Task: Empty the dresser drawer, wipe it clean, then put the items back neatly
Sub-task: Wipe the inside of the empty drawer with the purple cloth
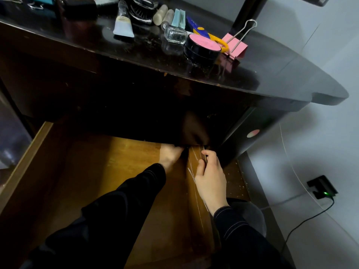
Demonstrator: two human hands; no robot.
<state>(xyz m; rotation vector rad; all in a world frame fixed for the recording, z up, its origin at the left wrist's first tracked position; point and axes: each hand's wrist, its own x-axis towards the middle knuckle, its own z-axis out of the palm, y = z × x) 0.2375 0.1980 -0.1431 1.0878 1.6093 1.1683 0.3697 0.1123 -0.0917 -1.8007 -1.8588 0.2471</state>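
A: Where are we in the job?

B: We are looking down into the open drawer (116,162). Its wooden floor is showing bare over most of what we can see. On the dresser top (272,74) above it are lying a tube (123,22), a glass bottle (174,34), a pink-lidded jar (203,45) and a pink clip (235,45). We are judging these to be things taken out, so we are near the end of the emptying step.

A: What are our hands doing?

B: Both are reaching to the back right corner, where the drawer runs under the top. Our left hand (171,155) is stretching into the shadow with its fingertips hidden, so we cannot tell whether it is gripping anything. Our right hand (210,177) is curling its fingers and seems to be pinching a small dark item (205,158), too dim to name. It is lying just beside a glossy strip (191,162) that runs along the drawer floor.

A: And what is the next move asking of us?

B: We are thinking it calls for drawing that last item out from under the top without catching it on the edge. Then we should be setting it up with the others and checking the dark back of the drawer. Pale crumbs by the right wall suggest the wiping is not yet done.
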